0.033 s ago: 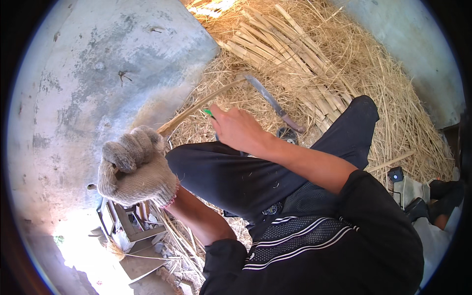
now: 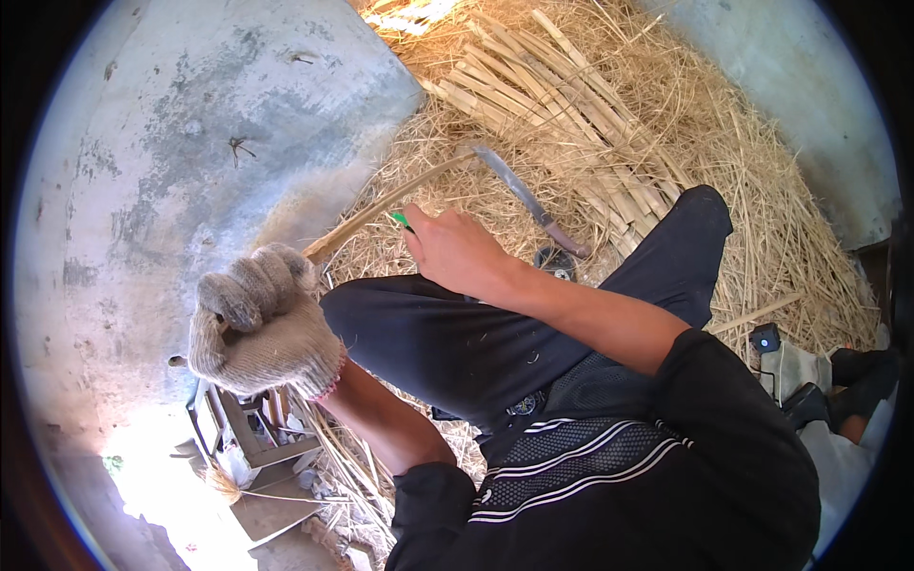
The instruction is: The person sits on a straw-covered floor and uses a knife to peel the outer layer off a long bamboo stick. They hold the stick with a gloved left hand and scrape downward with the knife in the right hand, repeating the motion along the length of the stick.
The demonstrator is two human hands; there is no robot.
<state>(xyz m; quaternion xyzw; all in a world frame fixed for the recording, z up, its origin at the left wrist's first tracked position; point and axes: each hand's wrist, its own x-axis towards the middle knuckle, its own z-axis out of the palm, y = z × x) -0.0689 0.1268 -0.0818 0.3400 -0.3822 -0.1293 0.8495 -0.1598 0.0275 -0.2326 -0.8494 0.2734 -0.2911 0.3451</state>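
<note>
While left hand (image 2: 262, 328) grips strip (image 2: 386, 203), tip (image 2: 461, 160) clears wall (image 2: 171, 171).

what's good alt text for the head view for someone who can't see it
A gloved left hand is closed on one end of a long pale strip, while the bare right hand holds a mostly hidden green item near it. Beyond them, split strips and a curved blade lie on loose straw.

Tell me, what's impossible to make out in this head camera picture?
In the head view:
Green object: mostly covered by the right hand; full shape hidden.
Wooden strip: near end hidden by the gloved left hand.
Bright patch, lower left: glare washes out surface detail.
</note>
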